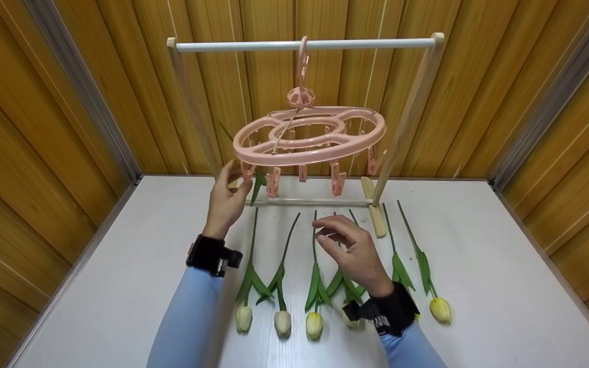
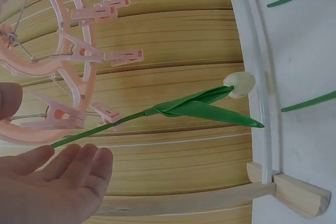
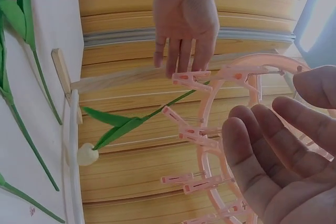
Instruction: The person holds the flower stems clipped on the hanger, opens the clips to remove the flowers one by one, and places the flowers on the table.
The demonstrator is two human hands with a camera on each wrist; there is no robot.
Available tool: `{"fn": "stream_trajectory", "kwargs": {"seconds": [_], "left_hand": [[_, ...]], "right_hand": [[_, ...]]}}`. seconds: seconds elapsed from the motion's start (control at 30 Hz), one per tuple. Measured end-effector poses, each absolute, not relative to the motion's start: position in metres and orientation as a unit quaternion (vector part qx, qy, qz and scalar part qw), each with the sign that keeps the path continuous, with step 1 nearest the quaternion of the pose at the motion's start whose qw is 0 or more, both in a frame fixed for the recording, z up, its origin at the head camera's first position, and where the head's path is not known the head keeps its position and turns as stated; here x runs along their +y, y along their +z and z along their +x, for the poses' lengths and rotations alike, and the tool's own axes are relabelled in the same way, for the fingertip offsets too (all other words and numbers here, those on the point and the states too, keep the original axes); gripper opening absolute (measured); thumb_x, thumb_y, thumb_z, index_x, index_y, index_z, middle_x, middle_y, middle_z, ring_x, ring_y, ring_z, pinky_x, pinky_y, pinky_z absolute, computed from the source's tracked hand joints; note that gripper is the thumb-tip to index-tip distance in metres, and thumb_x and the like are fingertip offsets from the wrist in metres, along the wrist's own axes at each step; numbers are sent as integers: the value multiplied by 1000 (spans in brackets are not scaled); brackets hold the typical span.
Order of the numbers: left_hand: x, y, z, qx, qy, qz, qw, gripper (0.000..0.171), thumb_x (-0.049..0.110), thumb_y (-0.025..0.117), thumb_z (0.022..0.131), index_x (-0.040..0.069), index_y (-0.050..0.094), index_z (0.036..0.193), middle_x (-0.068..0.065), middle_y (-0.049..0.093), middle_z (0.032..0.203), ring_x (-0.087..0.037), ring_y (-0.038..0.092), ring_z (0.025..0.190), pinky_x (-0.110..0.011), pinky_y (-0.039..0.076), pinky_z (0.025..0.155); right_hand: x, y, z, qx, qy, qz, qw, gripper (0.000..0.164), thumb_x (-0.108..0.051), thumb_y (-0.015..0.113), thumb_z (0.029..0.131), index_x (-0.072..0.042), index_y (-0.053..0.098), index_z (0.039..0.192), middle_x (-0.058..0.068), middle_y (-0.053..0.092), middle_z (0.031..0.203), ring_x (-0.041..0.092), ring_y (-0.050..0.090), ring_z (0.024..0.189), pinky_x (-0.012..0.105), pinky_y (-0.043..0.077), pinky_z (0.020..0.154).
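Note:
A pink oval clip hanger (image 1: 310, 155) hangs by its hook from a white rod, with several pink clothespins (image 1: 273, 182) below its rim. One artificial tulip (image 2: 178, 108) hangs head down at the hanger's left end, its white bloom (image 3: 87, 155) lowest. My left hand (image 1: 226, 202) is at that end beside a clip and the stem, fingers extended and thumb apart; whether it touches the clip is unclear. Over the tabletop stems, my right hand (image 1: 349, 248) is raised with loosely bent fingers, holding nothing. The stem's top end is partly hidden in the head view.
Several more tulips, such as a yellow-white one (image 1: 314, 325), lie in a row on the white table (image 1: 504, 286), stems pointing away from me. A wooden stand (image 1: 414, 110) carries the white rod (image 1: 238, 46). Wood-patterned walls (image 1: 320, 15) enclose the table.

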State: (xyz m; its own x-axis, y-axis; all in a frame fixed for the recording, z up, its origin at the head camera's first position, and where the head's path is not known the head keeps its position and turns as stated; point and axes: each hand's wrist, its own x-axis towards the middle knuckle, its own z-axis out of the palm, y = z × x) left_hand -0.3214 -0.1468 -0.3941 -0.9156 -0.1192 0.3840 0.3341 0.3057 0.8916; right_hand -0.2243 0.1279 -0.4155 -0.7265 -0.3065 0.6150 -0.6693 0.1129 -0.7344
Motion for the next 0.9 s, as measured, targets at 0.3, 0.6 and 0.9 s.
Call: {"fn": "stream_trajectory", "kwargs": {"seconds": [0.3, 0.6, 0.9], "left_hand": [[-135, -395, -320, -779, -584, -89, 209, 39, 14, 71, 98, -5, 60, 130, -22, 69, 113, -34, 65, 103, -31, 50, 80], [-128, -396, -309, -761, -587, -141, 236, 58, 44, 67, 95, -9, 63, 120, -22, 64, 104, -32, 65, 93, -23, 50, 76], [-114, -392, -289, -758, -592, -156, 224, 28, 11, 70, 99, -7, 64, 120, -18, 68, 99, -23, 64, 87, -26, 51, 74]], "right_hand": [[129, -416, -226, -712, 593, 340, 163, 26, 7, 62, 99, 7, 67, 125, 24, 66, 117, 18, 68, 103, 26, 56, 89], [129, -417, -227, -715, 592, 336, 161, 27, 6, 62, 99, 4, 67, 125, 21, 67, 118, 18, 67, 104, 26, 56, 88], [129, -417, -227, -717, 589, 336, 162, 26, 6, 62, 99, 6, 67, 124, 19, 67, 118, 18, 68, 104, 26, 56, 89]]}}
